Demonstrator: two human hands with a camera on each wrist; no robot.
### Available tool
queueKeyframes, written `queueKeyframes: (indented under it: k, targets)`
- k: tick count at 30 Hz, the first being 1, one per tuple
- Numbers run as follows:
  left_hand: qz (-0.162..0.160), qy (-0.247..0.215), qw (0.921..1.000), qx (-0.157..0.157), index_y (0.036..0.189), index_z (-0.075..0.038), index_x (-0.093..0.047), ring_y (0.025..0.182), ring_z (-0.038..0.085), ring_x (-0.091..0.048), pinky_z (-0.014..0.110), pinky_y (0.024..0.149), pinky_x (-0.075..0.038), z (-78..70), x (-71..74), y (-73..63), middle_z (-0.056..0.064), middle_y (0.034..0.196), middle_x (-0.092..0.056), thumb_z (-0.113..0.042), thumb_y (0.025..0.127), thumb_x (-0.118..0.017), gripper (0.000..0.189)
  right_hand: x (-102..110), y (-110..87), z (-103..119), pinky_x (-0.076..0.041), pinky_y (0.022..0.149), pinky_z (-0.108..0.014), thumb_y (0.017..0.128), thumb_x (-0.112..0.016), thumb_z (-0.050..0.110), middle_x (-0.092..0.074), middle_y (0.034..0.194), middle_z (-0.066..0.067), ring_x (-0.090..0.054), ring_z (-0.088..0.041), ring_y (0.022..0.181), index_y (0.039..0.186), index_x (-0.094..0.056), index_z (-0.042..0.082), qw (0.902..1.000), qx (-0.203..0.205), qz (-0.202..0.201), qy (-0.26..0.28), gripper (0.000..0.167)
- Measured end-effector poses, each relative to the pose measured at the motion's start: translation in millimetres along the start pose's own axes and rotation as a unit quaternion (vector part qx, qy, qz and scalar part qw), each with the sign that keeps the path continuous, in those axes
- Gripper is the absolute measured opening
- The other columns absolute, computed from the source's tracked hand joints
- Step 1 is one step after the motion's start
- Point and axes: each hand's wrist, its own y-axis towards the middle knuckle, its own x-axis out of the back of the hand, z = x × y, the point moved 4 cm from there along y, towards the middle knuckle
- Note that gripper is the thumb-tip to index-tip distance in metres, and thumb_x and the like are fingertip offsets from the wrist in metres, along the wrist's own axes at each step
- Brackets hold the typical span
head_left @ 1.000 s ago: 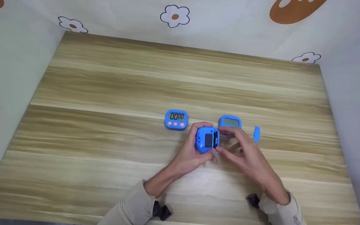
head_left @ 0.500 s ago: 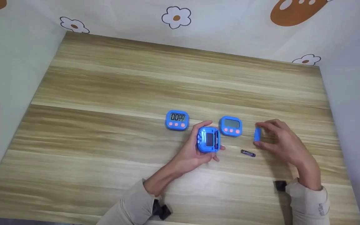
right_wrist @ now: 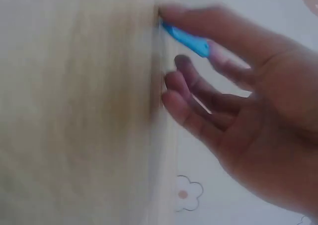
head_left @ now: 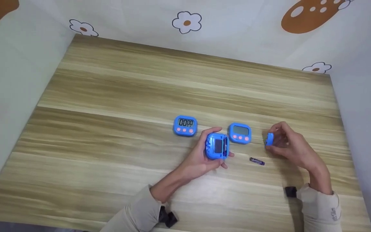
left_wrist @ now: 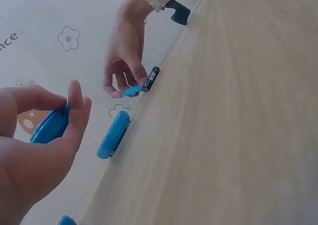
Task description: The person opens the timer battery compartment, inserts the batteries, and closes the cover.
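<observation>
My left hand grips a blue digital timer, its back turned up. The battery slot along its right side is uncovered, with a dark battery lying in it. Off to the right, my right hand pinches a small blue battery cover between thumb and fingers. In the right wrist view that cover spans from thumb to fingertip, while the other fingers curl loosely below. A loose battery lies on the table between the hands.
A second blue timer showing zeros lies face up left of the held one. A third timer, its screen blank, sits just to the right. The wooden table meets patterned walls at the back and sides.
My right hand has left the held timer, moved right to the battery cover and picked it up, turning it slightly. The left hand keeps its grip on the timer.
</observation>
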Motion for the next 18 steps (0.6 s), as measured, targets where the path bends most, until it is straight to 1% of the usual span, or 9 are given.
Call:
queueKeyframes:
  k: [2, 3, 4, 6, 8, 10, 12, 16, 18]
  targets:
    - [-0.01, 0.003, 0.9999, -0.005, 0.149, -0.012, -0.022, 0.114, 0.045, -0.057, 0.042, 0.079, -0.06, -0.4, 0.5, 0.0, 0.027, 0.141, -0.035, 0.02, 0.087, -0.053, 0.076, -5.2, -2.3, 10.7, -0.055, 0.071, -0.023, 0.078, -0.077, -0.009, -0.065, 0.096, -0.015, -0.063, -0.024, 0.083, 0.116, -0.057, 0.001, 0.9962, 0.007, -0.042, 0.076, 0.044]
    - [-0.017, 0.005, 0.9998, -0.007, 0.148, -0.011, -0.023, 0.113, 0.047, -0.057, 0.044, 0.078, -0.06, -1.0, 0.9, 0.2, 0.028, 0.139, -0.037, 0.017, 0.089, -0.054, 0.072, -10.2, -2.8, 18.7, -0.056, 0.072, -0.024, 0.077, -0.075, -0.014, -0.065, 0.096, -0.019, -0.064, -0.025, 0.083, 0.116, -0.059, -0.003, 0.9899, 0.016, -0.06, 0.127, 0.043]
    - [-0.024, 0.005, 0.9996, -0.01, 0.146, -0.01, -0.025, 0.113, 0.049, -0.056, 0.046, 0.078, -0.059, -1.4, 1.5, 0.3, 0.029, 0.137, -0.039, 0.015, 0.09, -0.055, 0.068, -17.4, -3.0, 27.3, -0.057, 0.074, -0.026, 0.077, -0.073, -0.017, -0.064, 0.097, -0.023, -0.064, -0.026, 0.085, 0.116, -0.06, -0.005, 0.981, 0.024, -0.072, 0.179, 0.043]
    - [-0.043, 0.008, 0.999, -0.01, 0.144, -0.009, -0.028, 0.111, 0.051, -0.056, 0.051, 0.077, -0.059, -1.9, 3.1, 0.3, 0.028, 0.135, -0.041, 0.01, 0.093, -0.056, 0.061, -35.4, -2.8, 46.1, -0.058, 0.078, -0.03, 0.077, -0.071, -0.02, -0.063, 0.1, -0.028, -0.064, -0.028, 0.089, 0.119, -0.06, -0.009, 0.9603, 0.038, -0.077, 0.265, 0.045]
    - [-0.061, 0.016, 0.998, -0.008, 0.142, -0.011, -0.032, 0.11, 0.049, -0.057, 0.055, 0.077, -0.058, -2.5, 3.8, 0.0, 0.024, 0.135, -0.042, 0.006, 0.095, -0.056, 0.056, -54.8, -1.9, 63.7, -0.058, 0.079, -0.033, 0.079, -0.071, -0.017, -0.062, 0.101, -0.03, -0.064, -0.029, 0.092, 0.12, -0.059, -0.01, 0.9441, 0.039, -0.066, 0.32, 0.044]
    - [-0.076, 0.022, 0.9969, -0.001, 0.141, -0.013, -0.035, 0.109, 0.045, -0.058, 0.059, 0.078, -0.056, -2.6, 4.0, -0.8, 0.02, 0.136, -0.042, 0.003, 0.096, -0.057, 0.052, -70.7, -1.1, 76.5, -0.059, 0.079, -0.035, 0.081, -0.073, -0.012, -0.062, 0.102, -0.028, -0.064, -0.03, 0.092, 0.122, -0.061, -0.008, 0.9398, 0.031, -0.053, 0.336, 0.043]
    - [-0.083, 0.027, 0.9962, 0.006, 0.14, -0.015, -0.037, 0.108, 0.039, -0.059, 0.061, 0.078, -0.055, -2.4, 3.6, -1.5, 0.016, 0.136, -0.042, 0.0, 0.097, -0.056, 0.049, -81.1, -0.1, 84.0, -0.059, 0.078, -0.035, 0.082, -0.073, -0.009, -0.062, 0.103, -0.027, -0.064, -0.031, 0.091, 0.122, -0.062, -0.007, 0.9375, 0.023, -0.053, 0.343, 0.041]
    - [-0.082, 0.023, 0.9963, 0.009, 0.14, -0.015, -0.038, 0.108, 0.035, -0.06, 0.057, 0.077, -0.057, -2.2, 2.2, -1.4, 0.015, 0.136, -0.044, -0.002, 0.099, -0.054, 0.046, -88.0, 2.5, 87.6, -0.059, 0.077, -0.034, 0.082, -0.073, -0.009, -0.062, 0.104, -0.026, -0.065, -0.03, 0.088, 0.119, -0.065, -0.005, 0.9381, 0.012, -0.078, 0.337, 0.038]
    - [-0.077, 0.022, 0.9968, 0.006, 0.14, -0.015, -0.037, 0.107, 0.035, -0.06, 0.056, 0.076, -0.058, -2.4, 1.6, -0.8, 0.016, 0.135, -0.044, -0.001, 0.099, -0.054, 0.046, -88.7, 3.1, 87.3, -0.059, 0.076, -0.033, 0.082, -0.074, -0.008, -0.063, 0.103, -0.025, -0.065, -0.029, 0.087, 0.117, -0.066, -0.004, 0.9419, 0.011, -0.09, 0.323, 0.037]
